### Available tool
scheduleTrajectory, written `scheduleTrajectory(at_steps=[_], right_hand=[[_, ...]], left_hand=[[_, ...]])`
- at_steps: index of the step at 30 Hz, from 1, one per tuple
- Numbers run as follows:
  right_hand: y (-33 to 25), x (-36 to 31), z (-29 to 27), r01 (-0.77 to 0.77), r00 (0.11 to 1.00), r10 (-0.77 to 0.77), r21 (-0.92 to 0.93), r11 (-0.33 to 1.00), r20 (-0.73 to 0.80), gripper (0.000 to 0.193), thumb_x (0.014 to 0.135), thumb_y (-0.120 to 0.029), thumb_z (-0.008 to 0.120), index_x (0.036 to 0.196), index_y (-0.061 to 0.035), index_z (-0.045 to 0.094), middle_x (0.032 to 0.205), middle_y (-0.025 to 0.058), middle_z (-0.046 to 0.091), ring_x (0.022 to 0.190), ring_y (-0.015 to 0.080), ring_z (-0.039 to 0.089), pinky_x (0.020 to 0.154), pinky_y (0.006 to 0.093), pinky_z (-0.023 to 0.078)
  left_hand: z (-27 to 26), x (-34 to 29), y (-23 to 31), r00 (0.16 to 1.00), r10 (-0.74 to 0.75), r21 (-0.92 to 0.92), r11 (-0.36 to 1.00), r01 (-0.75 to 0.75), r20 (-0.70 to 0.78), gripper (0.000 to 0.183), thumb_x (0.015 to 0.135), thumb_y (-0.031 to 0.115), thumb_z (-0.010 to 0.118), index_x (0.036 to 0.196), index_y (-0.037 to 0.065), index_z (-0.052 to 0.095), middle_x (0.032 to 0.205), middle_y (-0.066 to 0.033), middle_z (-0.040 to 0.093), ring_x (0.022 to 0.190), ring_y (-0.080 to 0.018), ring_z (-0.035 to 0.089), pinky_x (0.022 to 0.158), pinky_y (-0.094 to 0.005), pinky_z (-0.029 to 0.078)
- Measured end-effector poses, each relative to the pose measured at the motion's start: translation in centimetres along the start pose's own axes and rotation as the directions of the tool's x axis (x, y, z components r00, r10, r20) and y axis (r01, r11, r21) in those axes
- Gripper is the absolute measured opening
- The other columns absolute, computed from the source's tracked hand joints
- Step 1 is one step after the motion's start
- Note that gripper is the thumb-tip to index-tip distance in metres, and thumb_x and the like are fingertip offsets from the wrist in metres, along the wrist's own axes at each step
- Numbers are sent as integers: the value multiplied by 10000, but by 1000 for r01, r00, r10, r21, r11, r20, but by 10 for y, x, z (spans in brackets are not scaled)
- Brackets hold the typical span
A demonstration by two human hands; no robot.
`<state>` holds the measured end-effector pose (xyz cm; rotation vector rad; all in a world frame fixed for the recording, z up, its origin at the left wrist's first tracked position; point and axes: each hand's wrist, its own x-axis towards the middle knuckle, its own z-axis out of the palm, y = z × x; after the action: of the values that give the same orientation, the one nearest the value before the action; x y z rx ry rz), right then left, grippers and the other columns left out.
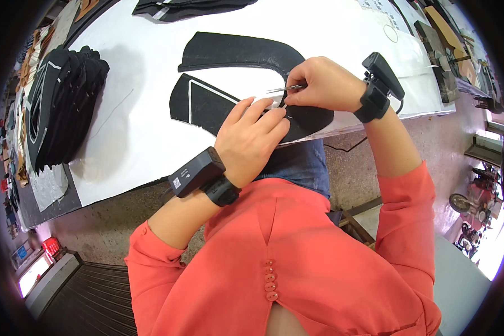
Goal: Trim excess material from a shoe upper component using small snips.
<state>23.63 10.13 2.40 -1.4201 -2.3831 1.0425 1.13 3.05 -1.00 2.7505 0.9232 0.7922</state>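
A black U-shaped piece (235, 50) lies at the table's front edge, with a white strip (213, 89) along its lower arm. My left hand (249, 131) rests on that lower arm, fingers stretched out and lying over it near the curve. At the curve, my right hand (325, 84) is closed around what looks like small metal scissors (285, 88), their thin points facing left. Its thumb and fingertips pinch close to the black surface beside the left fingertips. Whether they also grip the strip's end is too small to tell.
A thick stack of similar black pieces (67, 106) stands at the left of the white-covered table (145, 140). More black pieces (190, 8) lie at the far edge. A loose thread (113, 113) lies near the stack. A dark block-like object (435, 59) stands at the right end.
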Motion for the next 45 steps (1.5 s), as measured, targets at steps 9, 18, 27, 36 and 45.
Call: scheduleTrajectory(at_steps=[9,18,27,36,45], right_hand=[[-19,-18,34,-123,989,129,85,989,-74,208,810,-180,750,857,22,731,686,116,665,616,152,597,622,300,490],[-17,-8,16,-33,999,33,-3,999,-32,212,812,-178,753,874,24,730,685,120,663,610,138,587,610,303,475],[-15,-6,14,-103,995,103,38,994,8,235,789,-189,759,864,32,734,705,126,687,619,166,616,630,291,496],[-1,-6,5,-26,999,25,41,999,22,221,785,-183,753,868,21,737,725,120,693,641,171,627,639,298,502],[2,-1,-2,-31,995,24,69,997,100,212,778,-171,757,839,27,715,672,97,646,610,145,564,614,295,477]], left_hand=[[-19,-11,-8,993,58,-1,998,-59,104,158,829,77,627,974,74,690,1170,-40,700,1176,-272,618,1007,-438,495],[-18,-17,-7,997,61,-21,998,-60,53,170,815,68,628,972,57,690,1181,-59,712,1127,-273,641,947,-421,516],[-13,-12,1,998,2,-15,1000,-2,64,191,805,68,618,988,54,671,1198,-51,684,1132,-273,627,958,-416,504],[-5,-5,5,999,-43,-62,997,43,3,185,821,59,608,997,50,667,1199,-55,676,1156,-280,619,972,-433,498],[0,1,8,997,-74,-7,997,74,-3,183,818,52,613,994,62,658,1187,-54,675,1162,-288,615,969,-432,495]])
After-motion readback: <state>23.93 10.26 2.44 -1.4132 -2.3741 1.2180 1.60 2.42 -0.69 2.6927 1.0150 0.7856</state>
